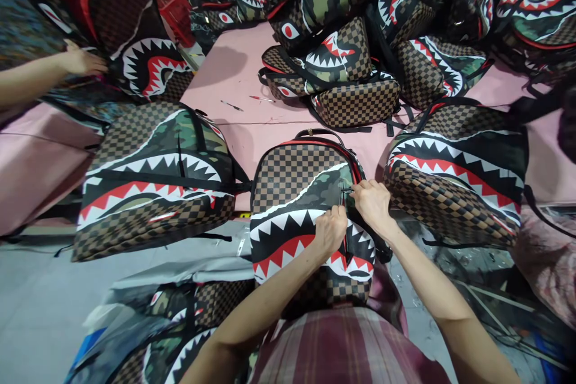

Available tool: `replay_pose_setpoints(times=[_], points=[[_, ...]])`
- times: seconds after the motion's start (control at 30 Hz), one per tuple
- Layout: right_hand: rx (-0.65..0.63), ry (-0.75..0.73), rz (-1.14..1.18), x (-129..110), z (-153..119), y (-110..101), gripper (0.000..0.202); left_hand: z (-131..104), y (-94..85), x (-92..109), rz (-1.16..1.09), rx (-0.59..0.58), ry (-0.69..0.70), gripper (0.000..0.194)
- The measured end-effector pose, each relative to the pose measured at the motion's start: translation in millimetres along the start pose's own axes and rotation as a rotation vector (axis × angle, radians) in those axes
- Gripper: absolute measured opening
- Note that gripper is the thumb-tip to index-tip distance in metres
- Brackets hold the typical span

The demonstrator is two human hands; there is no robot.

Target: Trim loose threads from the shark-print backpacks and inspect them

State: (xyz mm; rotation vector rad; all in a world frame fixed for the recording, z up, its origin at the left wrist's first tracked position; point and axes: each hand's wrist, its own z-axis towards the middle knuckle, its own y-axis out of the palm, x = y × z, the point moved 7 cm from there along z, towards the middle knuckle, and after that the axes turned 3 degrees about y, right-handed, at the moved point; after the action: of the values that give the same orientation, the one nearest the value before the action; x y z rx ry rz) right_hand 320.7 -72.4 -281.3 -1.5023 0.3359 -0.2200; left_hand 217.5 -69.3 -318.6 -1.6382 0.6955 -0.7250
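On the front middle backpack (pixel 299 177), left hand (pixel 332 230) curls beside right hand (pixel 372 203).

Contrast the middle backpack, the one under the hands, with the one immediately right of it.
The left hand and right hand are at the middle backpack; the right backpack is in neither. The middle backpack's mouth print runs roughly level; the right backpack's slants down rightward. Both share brown checks and red-and-white toothed mouths.

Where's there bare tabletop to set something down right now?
The widest patch of pink tabletop lies beyond the pens, left of the backpack pile. A smaller one sits nearer, between the left backpack and the middle backpack. Crowded: around the left hand and right hand, and the far right, full of bags.
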Motion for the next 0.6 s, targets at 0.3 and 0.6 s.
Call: replay_pose_setpoints(times=[0.3,0.6], points=[[0.056,0.033,0.077,3,-6,8,0.020,-1,0.9,1,-0.005,-0.002,0.011,0.022],[0.106,0.174,0.310,17,-16,15,0.019,-4,1.3,0,-0.014,0.061,0.013,0.024]])
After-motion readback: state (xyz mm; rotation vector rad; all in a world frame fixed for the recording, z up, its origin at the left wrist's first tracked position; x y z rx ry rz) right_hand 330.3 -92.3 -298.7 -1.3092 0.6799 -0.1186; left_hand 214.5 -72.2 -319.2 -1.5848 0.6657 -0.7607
